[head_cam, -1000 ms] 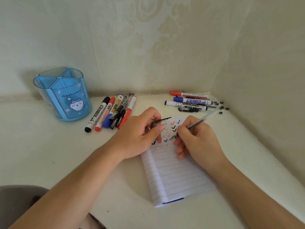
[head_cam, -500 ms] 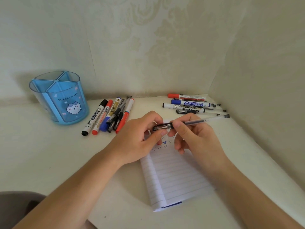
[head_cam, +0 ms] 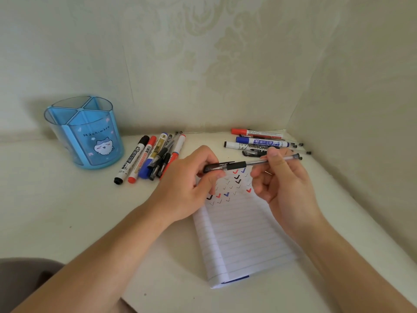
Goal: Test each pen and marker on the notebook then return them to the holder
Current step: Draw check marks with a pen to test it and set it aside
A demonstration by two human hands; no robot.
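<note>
Head view, centre frame: clear-barrelled gel pen with black rubber sleeve (head_cam: 239,165) held near-horizontal above the lined paper notebook (head_cam: 243,233), cap end left, tail end right and slightly higher. Left hand (head_cam: 187,184), fingers curled, grip pinching the cap end. Right hand (head_cam: 286,184), grip pinching the barrel near the tail. Blue plastic holder (head_cam: 90,141) stands upper left on the table (head_cam: 67,211).

free: bare desk (head_cam: 67,211) left of notebook (head_cam: 243,233) | blocking: marker pile (head_cam: 146,161) beside holder (head_cam: 90,141)

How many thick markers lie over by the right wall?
3: the red marker at the back, the blue marker in front of it, the black whiteboard marker nearest. The right hand may hide more.
</note>
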